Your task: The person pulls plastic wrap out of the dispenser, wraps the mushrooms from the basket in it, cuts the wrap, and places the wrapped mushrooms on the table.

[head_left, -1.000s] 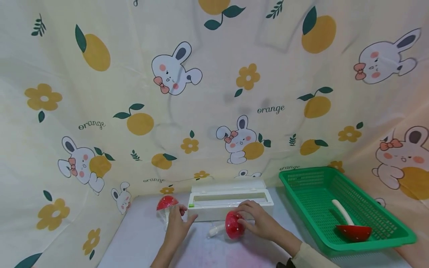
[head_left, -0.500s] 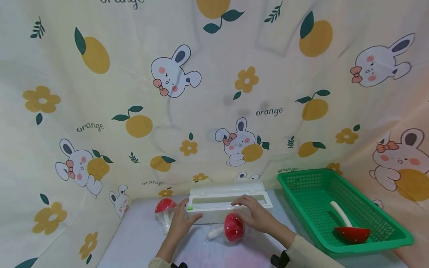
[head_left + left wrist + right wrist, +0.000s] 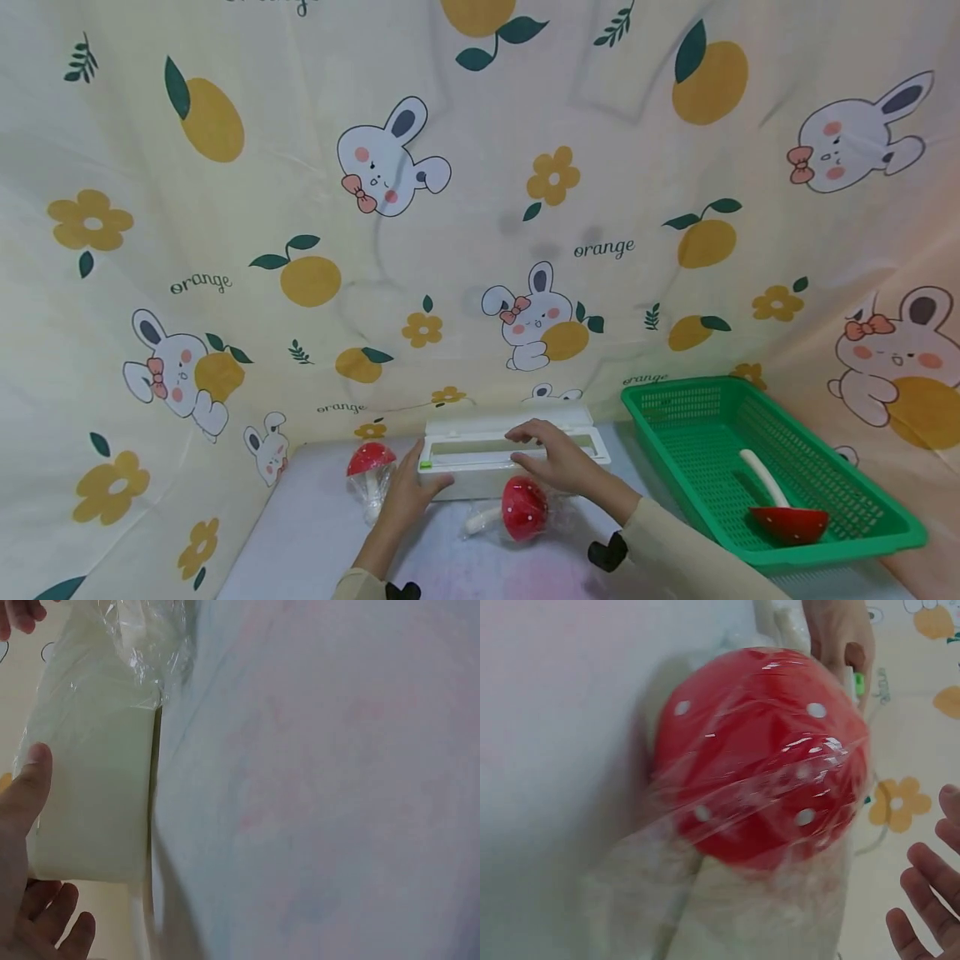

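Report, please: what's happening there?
Left hand gripping cling-film dispenser. Right hand near it, holding nothing. Film-wrapped toy mushroom lying in front.

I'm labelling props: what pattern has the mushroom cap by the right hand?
Red cap with white dots, clearest in right wrist view.

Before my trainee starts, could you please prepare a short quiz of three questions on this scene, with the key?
1. Which hand grips one end of the cling film dispenser?
2. True or false: the dispenser's lid is closed.
3. What does the green basket hold: A) one white-dotted red mushroom, B) two mushrooms, C) nothing?

Key:
1. The left hand.
2. False; the lid stands open.
3. A.
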### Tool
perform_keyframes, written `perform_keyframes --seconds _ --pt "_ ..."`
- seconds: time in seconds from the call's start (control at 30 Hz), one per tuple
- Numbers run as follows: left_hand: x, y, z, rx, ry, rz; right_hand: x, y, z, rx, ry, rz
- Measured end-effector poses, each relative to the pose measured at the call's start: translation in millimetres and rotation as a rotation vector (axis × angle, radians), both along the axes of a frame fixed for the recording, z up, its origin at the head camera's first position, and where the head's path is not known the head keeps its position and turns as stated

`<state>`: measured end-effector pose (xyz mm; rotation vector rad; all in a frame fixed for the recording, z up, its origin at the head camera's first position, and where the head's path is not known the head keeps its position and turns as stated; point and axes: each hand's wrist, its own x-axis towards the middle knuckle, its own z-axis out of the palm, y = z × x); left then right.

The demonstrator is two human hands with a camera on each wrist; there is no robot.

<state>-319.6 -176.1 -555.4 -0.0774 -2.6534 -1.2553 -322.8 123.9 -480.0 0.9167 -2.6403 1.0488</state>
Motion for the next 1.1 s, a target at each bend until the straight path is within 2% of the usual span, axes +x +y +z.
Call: perform_keyframes --seconds 0.3,0.47,0.73,0.93,1.1 --pt "-1.8 -6 3.2 0.001 -0.008 -0.041 -14.5 -28 11.5 -0.016 -0.068 0.045" --pt "-1.3 -9 2.2 0.029 -0.009 -0.059 -19.7 -43 11.7 -0.030 -0.100 0.057" --pt "-2.8 -11 0.9 0.080 -0.047 -0.038 -29.5 -69 5.4 -0.100 -0.139 0.084" --pt "-3.6 -11 0.3 0.071 -0.042 -0.001 -33.2 -87 -0.4 -0.142 -0.188 0.110" --pt "-3.2 -11 -0.8 0.081 -0.049 0.010 -35.2 -98 -8.1 -0.165 -0.232 0.091"
